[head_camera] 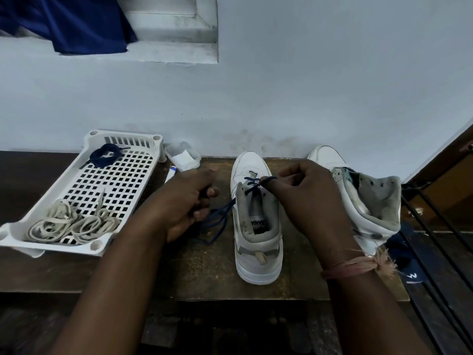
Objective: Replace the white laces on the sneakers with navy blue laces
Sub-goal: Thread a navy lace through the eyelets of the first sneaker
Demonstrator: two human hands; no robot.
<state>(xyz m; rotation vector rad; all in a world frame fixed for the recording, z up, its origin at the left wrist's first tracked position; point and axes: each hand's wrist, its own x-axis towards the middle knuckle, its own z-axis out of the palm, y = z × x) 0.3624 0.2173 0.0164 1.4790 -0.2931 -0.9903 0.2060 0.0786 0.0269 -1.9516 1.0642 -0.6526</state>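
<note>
Sneaker (257,226) upright on table (204,275), heel toward camera. Right hand (304,193) pinches navy lace (253,184) at the lower eyelets; left hand (184,203) grips its slack. White laces (74,224) lie in tray (18,234); second sneaker (368,201) at right.

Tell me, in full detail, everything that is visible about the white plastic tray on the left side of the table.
The white plastic tray is a shallow rectangular basket with a floor of square holes, slots in its far wall and round sockets at the corners. It sits flat on the dark wooden table, left of both hands, turned slightly askew, its far end near the wall. In its far corner lies a coiled navy blue lace. At its near end lie the removed white laces, a loose, greyish tangle. No hand touches it.
</note>
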